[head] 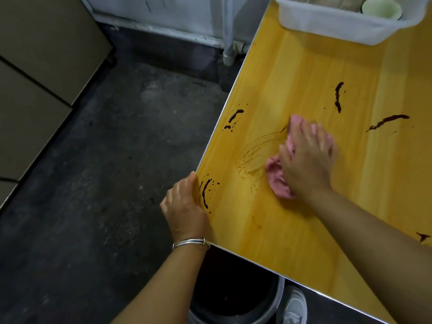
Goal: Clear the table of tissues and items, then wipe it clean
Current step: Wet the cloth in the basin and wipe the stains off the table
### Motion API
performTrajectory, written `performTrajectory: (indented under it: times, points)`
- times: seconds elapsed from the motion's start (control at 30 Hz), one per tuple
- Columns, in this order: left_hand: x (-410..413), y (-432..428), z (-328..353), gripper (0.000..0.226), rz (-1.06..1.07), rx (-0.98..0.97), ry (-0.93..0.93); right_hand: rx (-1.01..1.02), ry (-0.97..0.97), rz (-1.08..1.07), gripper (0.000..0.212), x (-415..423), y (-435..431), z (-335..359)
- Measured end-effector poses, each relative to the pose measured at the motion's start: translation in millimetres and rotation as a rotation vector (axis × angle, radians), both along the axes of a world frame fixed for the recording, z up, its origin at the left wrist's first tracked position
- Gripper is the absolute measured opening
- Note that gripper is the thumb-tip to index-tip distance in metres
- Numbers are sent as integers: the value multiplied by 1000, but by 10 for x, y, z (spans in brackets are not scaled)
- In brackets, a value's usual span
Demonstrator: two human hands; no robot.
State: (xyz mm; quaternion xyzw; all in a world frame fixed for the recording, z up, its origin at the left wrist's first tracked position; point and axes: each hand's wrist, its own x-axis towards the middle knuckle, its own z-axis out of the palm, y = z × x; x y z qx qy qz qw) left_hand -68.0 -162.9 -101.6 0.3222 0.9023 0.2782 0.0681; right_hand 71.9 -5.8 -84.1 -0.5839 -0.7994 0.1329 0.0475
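Observation:
A yellow wooden table (pixel 304 90) with a metal rim fills the right side of the view. Dark red streaks (pixel 338 97) and splashes lie on it in several places. My right hand (pixel 306 155) presses a pink cloth (pixel 277 176) flat on the table, fingers spread over it. A faint smeared ring (pixel 252 155) shows just left of the cloth. My left hand (pixel 184 206), with a silver bangle on the wrist, rests against the table's left edge beside a dark streak (pixel 205 192).
A white plastic tub (pixel 339 22) holding a pale green bowl (pixel 381 8) stands at the table's far end. A grey bin (pixel 233 300) sits under the near corner, beside my shoe (pixel 294 305). Dark concrete floor lies to the left, with beige cabinets (pixel 35 78) beyond.

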Motion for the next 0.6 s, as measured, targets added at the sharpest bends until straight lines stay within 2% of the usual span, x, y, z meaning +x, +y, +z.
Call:
performTrajectory:
  times: [0.17,0.33,0.4,0.53,0.6]
  points:
    - [-10,-22,-25,47,-1,8,29,21,-27,428,59,-337,-268,7]
    - [-8,-19,19,47,1,-16,2,41,28,677,55,246,-629,2]
    - [1,-1,33,46,13,-19,-5,73,-3,621,55,460,-497,1]
    - [-18,13,7,51,-4,7,66,22,23,135,59,182,-26,47]
    - [-25,1,-33,52,-12,3,122,18,18,142,61,-63,0,41]
